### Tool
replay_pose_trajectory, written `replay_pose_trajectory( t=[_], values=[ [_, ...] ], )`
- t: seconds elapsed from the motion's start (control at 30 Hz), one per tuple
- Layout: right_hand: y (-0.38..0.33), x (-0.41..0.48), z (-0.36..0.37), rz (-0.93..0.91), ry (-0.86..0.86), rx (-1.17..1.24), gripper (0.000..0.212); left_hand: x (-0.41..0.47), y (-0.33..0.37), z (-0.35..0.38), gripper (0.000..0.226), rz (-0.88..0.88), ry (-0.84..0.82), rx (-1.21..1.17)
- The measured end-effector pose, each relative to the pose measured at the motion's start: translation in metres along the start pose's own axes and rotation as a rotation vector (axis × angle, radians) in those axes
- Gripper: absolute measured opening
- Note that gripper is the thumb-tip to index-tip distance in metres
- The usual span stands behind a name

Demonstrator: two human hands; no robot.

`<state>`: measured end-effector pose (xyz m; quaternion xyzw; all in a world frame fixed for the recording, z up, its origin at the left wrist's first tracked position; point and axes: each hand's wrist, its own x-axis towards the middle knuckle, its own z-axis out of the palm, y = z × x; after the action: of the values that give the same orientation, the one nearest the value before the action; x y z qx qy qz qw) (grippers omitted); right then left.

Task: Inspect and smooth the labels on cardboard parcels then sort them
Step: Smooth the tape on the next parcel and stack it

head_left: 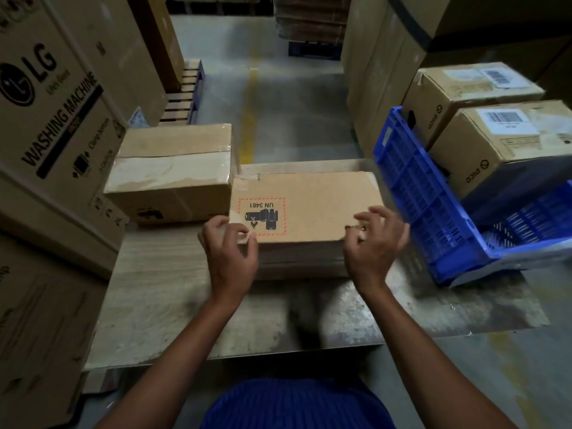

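Observation:
A flat cardboard parcel (312,205) lies in the middle of the worn table (167,292). It carries a red-bordered UN 3481 battery label (262,216) near its left end, printed upside down to me. My left hand (230,252) curls around the parcel's near left corner, fingertips right beside the label. At the near right corner is my right hand (373,243), fingers spread and bent, with the fingertips just touching the top edge.
A taped brown box (173,171) sits on the table's far left, against the parcel. On the right a blue plastic crate (433,205) leans, with two barcode-labelled boxes (501,144) (464,91) in it. A tall washing machine carton (52,119) stands left. An aisle runs ahead.

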<state>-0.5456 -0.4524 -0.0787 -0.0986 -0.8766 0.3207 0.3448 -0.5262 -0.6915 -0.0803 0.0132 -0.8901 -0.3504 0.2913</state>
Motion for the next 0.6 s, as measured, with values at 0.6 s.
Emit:
replay_pose_trajectory(
  t=[0.6],
  values=[
    [-0.063, -0.010, 0.033, -0.634, -0.478, -0.093, 0.025, 0.036, 0.010, 0.000, 0.024, 0.426, -0.304, 0.288]
  ],
)
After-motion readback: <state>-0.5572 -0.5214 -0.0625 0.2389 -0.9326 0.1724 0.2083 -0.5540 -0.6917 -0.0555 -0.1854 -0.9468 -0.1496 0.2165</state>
